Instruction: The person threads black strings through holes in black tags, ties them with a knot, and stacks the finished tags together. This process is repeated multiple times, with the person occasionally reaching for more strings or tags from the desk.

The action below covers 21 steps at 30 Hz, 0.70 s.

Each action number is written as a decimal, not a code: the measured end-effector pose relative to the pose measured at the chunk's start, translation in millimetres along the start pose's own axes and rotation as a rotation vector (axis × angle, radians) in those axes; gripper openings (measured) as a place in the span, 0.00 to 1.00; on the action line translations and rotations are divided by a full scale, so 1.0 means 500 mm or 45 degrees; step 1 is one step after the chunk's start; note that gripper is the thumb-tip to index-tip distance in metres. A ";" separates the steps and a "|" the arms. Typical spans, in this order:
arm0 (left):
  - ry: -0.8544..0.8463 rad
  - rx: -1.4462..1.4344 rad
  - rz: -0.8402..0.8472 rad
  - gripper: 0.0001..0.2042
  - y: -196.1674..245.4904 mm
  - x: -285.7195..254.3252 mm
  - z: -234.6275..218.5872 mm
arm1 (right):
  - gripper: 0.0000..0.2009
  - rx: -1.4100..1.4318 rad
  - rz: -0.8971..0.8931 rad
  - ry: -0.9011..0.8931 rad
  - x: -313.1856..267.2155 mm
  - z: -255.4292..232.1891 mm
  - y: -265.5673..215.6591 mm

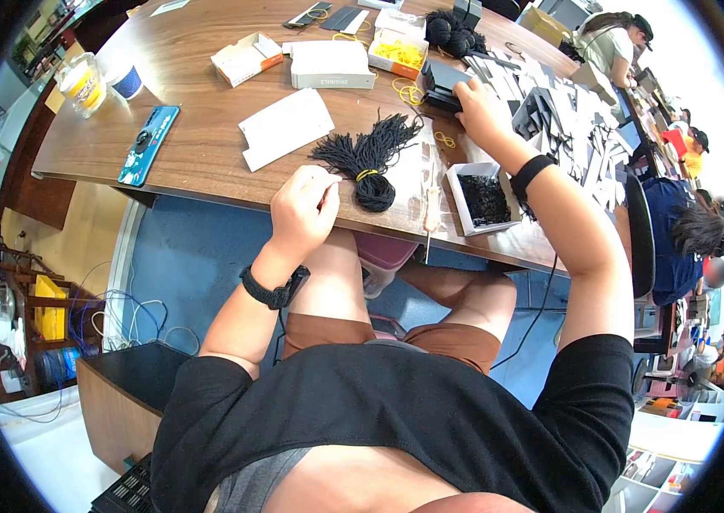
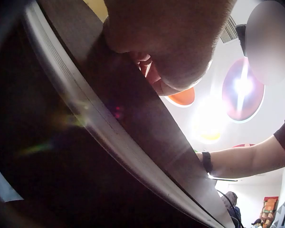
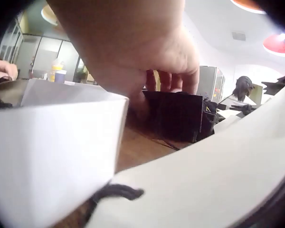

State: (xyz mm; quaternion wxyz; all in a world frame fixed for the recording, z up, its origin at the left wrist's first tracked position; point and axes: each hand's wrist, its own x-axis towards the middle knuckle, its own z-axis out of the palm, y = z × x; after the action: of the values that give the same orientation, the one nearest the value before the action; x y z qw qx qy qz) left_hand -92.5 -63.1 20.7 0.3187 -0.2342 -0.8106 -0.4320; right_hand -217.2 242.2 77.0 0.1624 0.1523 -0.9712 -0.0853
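Observation:
My right hand grips a black box at the back right of the table. In the right wrist view, the thumb lies on one side of the black box and the fingers reach over its top. My left hand is at the table's front edge with its fingers curled in, just left of a bundle of black cords tied with a yellow band. I cannot tell whether the left fingers pinch something small. A white open box with black pieces inside stands below my right forearm.
A white card, a white carton, an open carton and a box of yellow bands lie farther back. Black and white cards pile up at right. A phone and cups stand left.

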 end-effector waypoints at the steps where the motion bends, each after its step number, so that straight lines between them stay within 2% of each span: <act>1: 0.002 0.000 0.001 0.04 -0.001 0.000 0.001 | 0.16 -0.028 -0.007 0.004 0.002 -0.004 0.000; 5: -0.011 -0.001 -0.018 0.04 0.001 -0.001 -0.001 | 0.16 0.019 0.111 -0.077 0.010 0.001 -0.009; 8: 0.004 0.004 -0.025 0.04 0.001 0.000 0.001 | 0.11 0.028 -0.013 -0.088 0.012 0.003 0.005; 11: 0.009 -0.008 -0.039 0.03 -0.001 -0.003 0.004 | 0.13 0.218 0.075 0.005 0.030 -0.014 0.026; 12: 0.006 -0.018 -0.054 0.03 0.001 -0.003 0.003 | 0.16 0.453 0.124 0.077 0.039 -0.023 0.041; 14: -0.007 -0.042 -0.085 0.03 0.005 -0.002 0.003 | 0.16 1.089 0.372 0.082 0.038 -0.054 0.076; 16: -0.030 -0.068 -0.122 0.03 0.010 -0.002 0.002 | 0.14 2.007 0.429 0.226 -0.003 -0.113 0.081; 17: -0.044 -0.071 -0.117 0.03 0.013 0.000 0.001 | 0.16 2.434 0.463 0.130 -0.036 -0.151 0.087; 18: -0.067 -0.089 -0.131 0.03 0.012 -0.002 0.000 | 0.16 2.634 0.362 0.101 -0.066 -0.161 0.099; 20: -0.105 -0.099 -0.112 0.04 0.017 -0.001 -0.004 | 0.17 2.757 0.554 -0.031 -0.132 -0.181 0.107; 21: -0.117 -0.159 -0.128 0.04 0.013 -0.005 -0.004 | 0.18 2.895 0.523 -0.099 -0.166 -0.158 0.129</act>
State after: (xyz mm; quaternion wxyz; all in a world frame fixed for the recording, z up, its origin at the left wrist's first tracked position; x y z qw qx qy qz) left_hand -85.8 -61.7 23.6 0.2438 -0.2321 -0.8065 -0.4860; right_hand -132.8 320.6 140.4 -0.0877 0.0469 -0.4981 0.8614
